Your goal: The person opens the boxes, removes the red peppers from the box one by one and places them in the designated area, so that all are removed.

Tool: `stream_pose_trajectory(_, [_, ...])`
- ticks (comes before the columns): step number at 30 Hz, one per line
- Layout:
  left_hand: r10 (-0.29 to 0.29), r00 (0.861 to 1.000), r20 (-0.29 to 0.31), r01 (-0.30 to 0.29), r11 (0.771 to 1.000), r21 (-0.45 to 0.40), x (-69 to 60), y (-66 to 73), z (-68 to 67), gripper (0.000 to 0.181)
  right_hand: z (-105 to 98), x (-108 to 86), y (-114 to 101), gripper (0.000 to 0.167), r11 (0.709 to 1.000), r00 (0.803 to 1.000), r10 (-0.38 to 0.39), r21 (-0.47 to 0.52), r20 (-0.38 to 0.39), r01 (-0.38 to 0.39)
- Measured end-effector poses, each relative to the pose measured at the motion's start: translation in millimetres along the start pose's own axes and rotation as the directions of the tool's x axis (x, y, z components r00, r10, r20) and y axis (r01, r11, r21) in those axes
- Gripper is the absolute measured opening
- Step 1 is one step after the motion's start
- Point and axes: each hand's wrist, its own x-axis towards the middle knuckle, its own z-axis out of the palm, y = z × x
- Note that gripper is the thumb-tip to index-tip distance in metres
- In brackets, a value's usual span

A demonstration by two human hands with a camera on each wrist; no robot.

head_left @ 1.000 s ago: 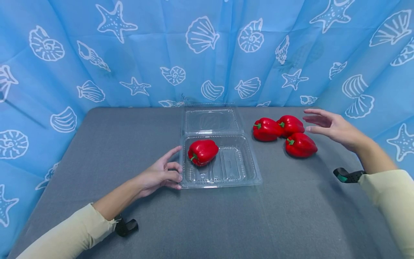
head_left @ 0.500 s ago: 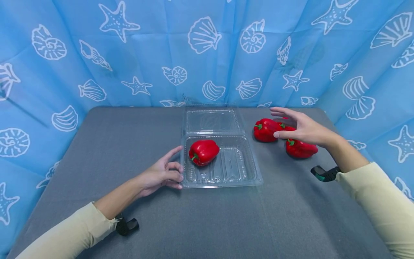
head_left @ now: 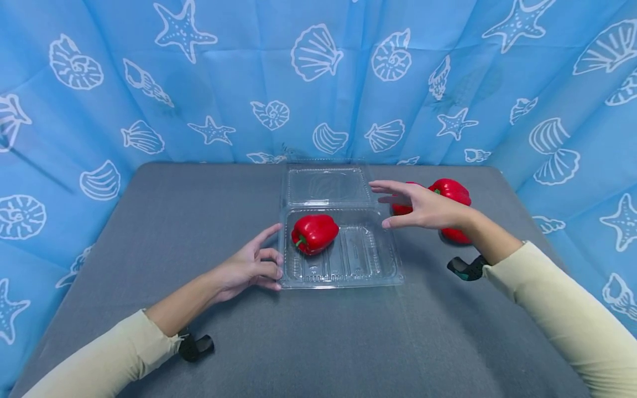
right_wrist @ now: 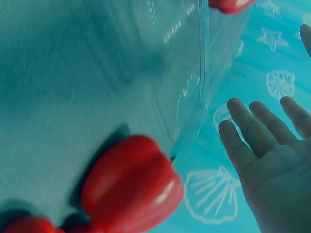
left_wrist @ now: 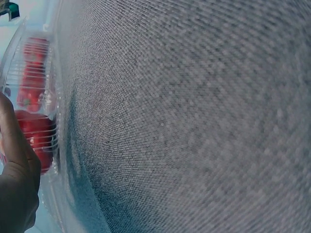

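Observation:
A clear plastic clamshell container (head_left: pixel 353 279) lies opened flat, its lid (head_left: pixel 325 185) toward the curtain. One red bell pepper (head_left: pixel 314 234) with a green stem rests in the left part of its base. My left hand (head_left: pixel 244 271) touches the container's left side with its fingertips. In the left wrist view the peppers show through the clear wall. My right hand (head_left: pixel 423 207), fingers spread and holding nothing, hovers by the container's right edge. Behind and below it are more red bell peppers (head_left: pixel 452 190), partly hidden; the right wrist view shows one pepper (right_wrist: pixel 133 187) whole.
A grey cloth (head_left: pixel 323 342) covers the table. A blue curtain (head_left: pixel 224 83) with white shells and starfish hangs right behind and around it. Black bands (head_left: pixel 196 347) with small devices sit at both wrists.
My right hand has moved left from beyond the loose peppers, across them, to the container's right edge. The left hand and the pepper in the container have stayed put.

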Motion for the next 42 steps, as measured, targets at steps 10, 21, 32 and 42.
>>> stream_pose_trajectory(10, [-0.019, 1.0, -0.008, 0.019, 1.0, -0.003, -0.6, -1.0, -2.4, 0.099, 27, 28.7, -13, 0.088, 0.997, 0.985, -0.021, 0.075, 0.173, 0.008])
stream_pose_trajectory(21, [-0.01, 1.0, -0.005, 0.01, 1.0, -0.005, -0.2, -0.8, -1.6, 0.1, 47, 62.2, -23, 0.085, 0.995, 0.967, -0.07, 0.088, 0.244, 0.05])
stream_pose_trajectory(32, [-0.007, 1.0, 0.01, 0.007, 1.0, -0.01, 0.8, 0.4, -1.2, 0.099, 54, 71.3, -29, 0.083, 0.992, 0.963, -0.097, 0.106, 0.251, 0.072])
stream_pose_trajectory(42, [-0.007, 1.0, 0.018, 0.007, 1.0, -0.015, 0.8, -0.2, -1.9, 0.099, 59, 69.6, -30, 0.082, 0.995, 0.957, -0.076, 0.083, 0.281, 0.055])
